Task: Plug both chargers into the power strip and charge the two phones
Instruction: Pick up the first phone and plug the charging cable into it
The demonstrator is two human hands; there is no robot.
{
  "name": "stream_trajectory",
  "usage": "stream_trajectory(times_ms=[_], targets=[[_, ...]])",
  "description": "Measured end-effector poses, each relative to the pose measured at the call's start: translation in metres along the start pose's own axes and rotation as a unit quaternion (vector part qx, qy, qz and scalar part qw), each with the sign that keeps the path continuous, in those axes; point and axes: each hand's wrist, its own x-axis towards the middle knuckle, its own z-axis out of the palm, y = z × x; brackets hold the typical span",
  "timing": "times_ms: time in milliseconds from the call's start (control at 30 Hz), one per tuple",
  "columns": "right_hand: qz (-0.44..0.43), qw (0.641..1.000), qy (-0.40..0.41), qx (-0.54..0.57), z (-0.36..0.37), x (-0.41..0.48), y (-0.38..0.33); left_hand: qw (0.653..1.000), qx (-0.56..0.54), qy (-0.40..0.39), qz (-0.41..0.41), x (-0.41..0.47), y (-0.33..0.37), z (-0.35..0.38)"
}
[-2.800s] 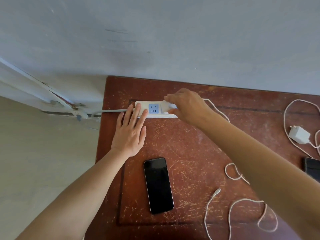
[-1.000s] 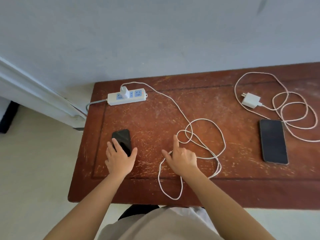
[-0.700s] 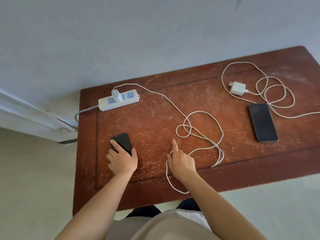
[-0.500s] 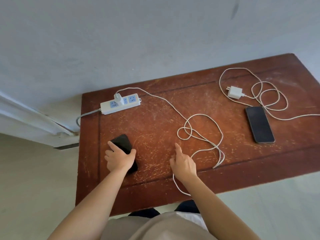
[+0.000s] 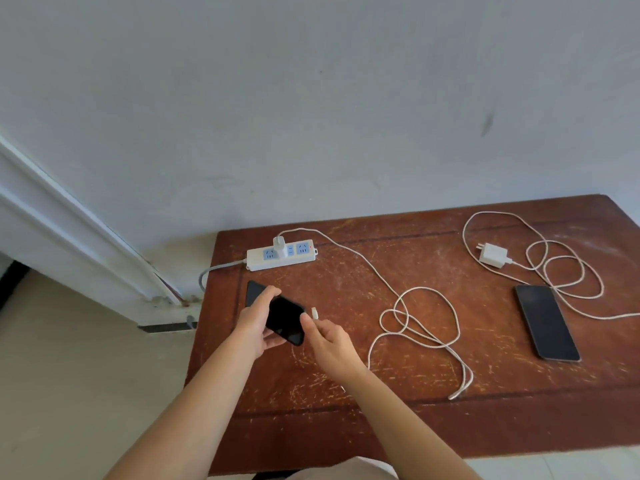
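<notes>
A white power strip (image 5: 281,255) lies at the table's back left with one white charger (image 5: 279,244) plugged into it. That charger's cable (image 5: 420,320) runs right in loose loops. My left hand (image 5: 255,323) holds a black phone (image 5: 284,319) lifted off the table. My right hand (image 5: 328,339) pinches the cable's connector end (image 5: 314,312) just beside the phone's right edge, apart from it. A second white charger (image 5: 493,255) lies unplugged at the back right with its coiled cable (image 5: 561,271). A second black phone (image 5: 546,322) lies flat near it.
The worn red-brown wooden table (image 5: 398,420) stands against a grey-white wall. The strip's grey cord (image 5: 213,271) drops off the left edge. A white door frame (image 5: 69,244) runs down at the left, above a pale floor.
My left hand has picked the phone up from the table. My right hand has taken the cable's connector end and brought it beside the phone. The view shifted left.
</notes>
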Motion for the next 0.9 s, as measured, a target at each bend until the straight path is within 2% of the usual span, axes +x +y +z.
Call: stream_trajectory(times_ms=[167, 233, 300, 367, 467, 533, 633, 700, 800, 900], targets=[[-0.042, 0.995, 0.089, -0.006, 0.002, 0.008, -0.005, 0.999, -0.035, -0.015, 0.037, -0.016, 0.009, 0.006], [-0.020, 0.993, 0.110, 0.040, -0.002, 0.005, -0.008, 0.990, -0.130, -0.037, 0.046, -0.017, 0.007, 0.003], [0.012, 0.985, 0.117, 0.129, -0.004, 0.001, -0.010, 0.965, -0.241, -0.091, 0.045, -0.016, 0.003, -0.001], [0.026, 0.974, 0.119, 0.190, -0.003, -0.003, -0.011, 0.946, -0.282, -0.152, 0.039, -0.018, -0.003, 0.003], [0.064, 0.973, 0.147, 0.163, -0.001, 0.000, -0.002, 0.964, -0.213, -0.152, 0.039, -0.012, -0.016, 0.020], [0.093, 0.977, 0.164, 0.100, -0.008, 0.000, 0.013, 0.965, -0.230, -0.122, 0.017, -0.002, -0.028, 0.024], [0.128, 0.974, 0.177, 0.054, -0.023, -0.002, 0.043, 0.955, -0.264, -0.129, -0.048, 0.013, -0.042, 0.027], [0.179, 0.962, 0.184, 0.093, -0.031, -0.001, 0.057, 0.940, -0.297, -0.142, -0.086, 0.022, -0.057, 0.033], [0.263, 0.928, 0.184, 0.188, -0.040, 0.013, 0.070, 0.945, -0.286, -0.128, -0.097, 0.025, -0.065, 0.048], [0.236, 0.943, 0.220, 0.086, -0.053, 0.020, 0.073, 0.957, -0.252, -0.115, -0.088, 0.028, -0.065, 0.055]])
